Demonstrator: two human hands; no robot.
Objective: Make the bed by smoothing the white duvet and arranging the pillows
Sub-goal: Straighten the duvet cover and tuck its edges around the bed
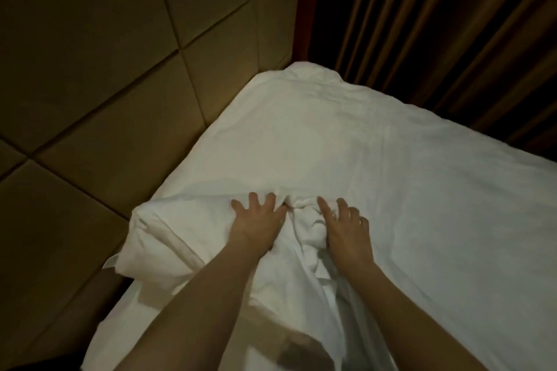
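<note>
The white duvet (376,166) covers the bed from the near edge to the far corner and lies mostly flat on the right. A bunched ridge of its fabric (312,224) stands up between my two hands. My left hand (259,220) lies on the cloth to the left of the ridge, fingers spread and fairly straight. On the ridge's right side my right hand (346,229) presses with its fingers loosely spread. A bulky white pillow corner (150,238) sticks out at the left edge of the bed, by my left forearm.
A padded beige headboard wall (120,84) with diagonal seams runs along the bed's left side. Brown pleated curtains (437,24) hang behind the far edge. A dark red wooden post (310,3) stands at the far corner.
</note>
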